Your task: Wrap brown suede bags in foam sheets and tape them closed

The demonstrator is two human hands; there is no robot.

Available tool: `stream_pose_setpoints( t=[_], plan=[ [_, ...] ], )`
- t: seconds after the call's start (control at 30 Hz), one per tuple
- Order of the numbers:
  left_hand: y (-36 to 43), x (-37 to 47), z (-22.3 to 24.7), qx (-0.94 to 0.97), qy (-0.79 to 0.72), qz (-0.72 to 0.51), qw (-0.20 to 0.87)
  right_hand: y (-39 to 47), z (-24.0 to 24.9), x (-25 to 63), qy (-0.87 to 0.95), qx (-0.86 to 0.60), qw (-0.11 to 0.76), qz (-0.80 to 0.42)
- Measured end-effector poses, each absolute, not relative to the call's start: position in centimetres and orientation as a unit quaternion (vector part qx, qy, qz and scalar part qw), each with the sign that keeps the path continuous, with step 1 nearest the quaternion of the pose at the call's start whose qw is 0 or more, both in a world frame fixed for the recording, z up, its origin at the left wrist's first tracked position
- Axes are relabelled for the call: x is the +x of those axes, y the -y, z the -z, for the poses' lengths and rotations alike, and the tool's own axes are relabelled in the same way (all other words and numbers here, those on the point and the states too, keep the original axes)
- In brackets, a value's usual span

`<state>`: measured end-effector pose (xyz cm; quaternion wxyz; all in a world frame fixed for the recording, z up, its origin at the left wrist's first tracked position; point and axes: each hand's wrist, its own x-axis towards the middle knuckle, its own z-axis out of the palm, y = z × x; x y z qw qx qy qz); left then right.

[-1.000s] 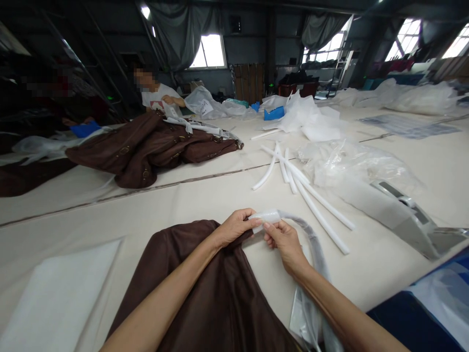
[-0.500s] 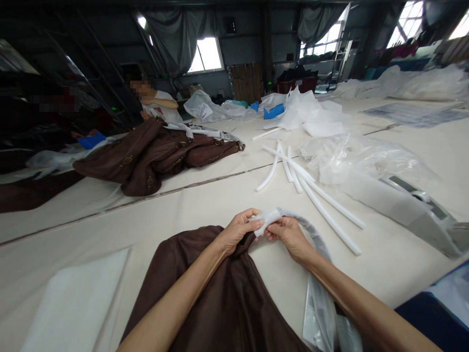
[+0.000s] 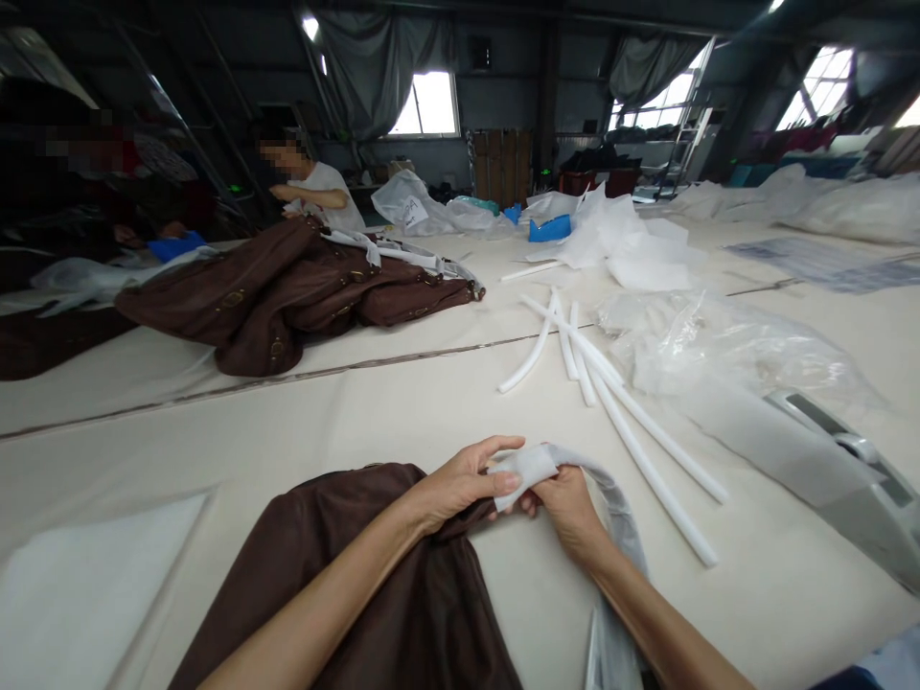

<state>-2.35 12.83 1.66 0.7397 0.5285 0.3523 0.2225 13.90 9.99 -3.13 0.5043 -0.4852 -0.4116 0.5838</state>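
A brown leather bag point(image 3: 345, 565) lies in front of me, its strap or handle rising to a piece of white foam sheet point(image 3: 527, 471). My left hand point(image 3: 474, 474) pinches the left end of that sheet, thumb on top and index finger stretched out above. At the sheet's right end my right hand point(image 3: 564, 494) grips it from beneath, its fingertips partly hidden. Beyond my right hand the strap curves down in a translucent grey-white wrapping point(image 3: 610, 489). What lies inside the sheet is covered.
Several white foam tubes point(image 3: 610, 383) lie ahead. A tape dispenser point(image 3: 848, 460) and clear plastic point(image 3: 719, 326) are at right, foam sheets point(image 3: 93, 585) at left. Another brown bag point(image 3: 302, 287) lies further off. A person point(image 3: 316, 192) is across the table point(image 3: 374, 412).
The foam sheet looks flatter around the strap, and my left index finger has straightened out. Both hands sit slightly lower in view as the camera has shifted.
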Motion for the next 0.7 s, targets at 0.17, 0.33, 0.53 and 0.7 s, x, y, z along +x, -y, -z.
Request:
stream_pose_setpoints(
  t=[0.17,0.33,0.53,0.7],
  plan=[
    [-13.1,-1.8,-1.1,0.574,-0.344,-0.206,0.714,-10.8,2.4,13.7,0.374,-0.452,0.548,-0.595],
    [-13.4,-1.9,-0.7,0.567,-0.378,-0.227,0.696,-10.6,1.5,14.7,0.378,-0.424,0.466,-0.678],
    [-14.7,-3.0,-3.0,0.49,-0.447,-0.346,0.664,-5.1,0.1,19.3,0.431,-0.475,0.37,-0.672],
    [-18.7,-8.0,-5.5,0.406,-0.561,-0.509,0.512,-0.4,-1.0,25.7,0.485,-0.54,0.386,-0.57]
  ],
)
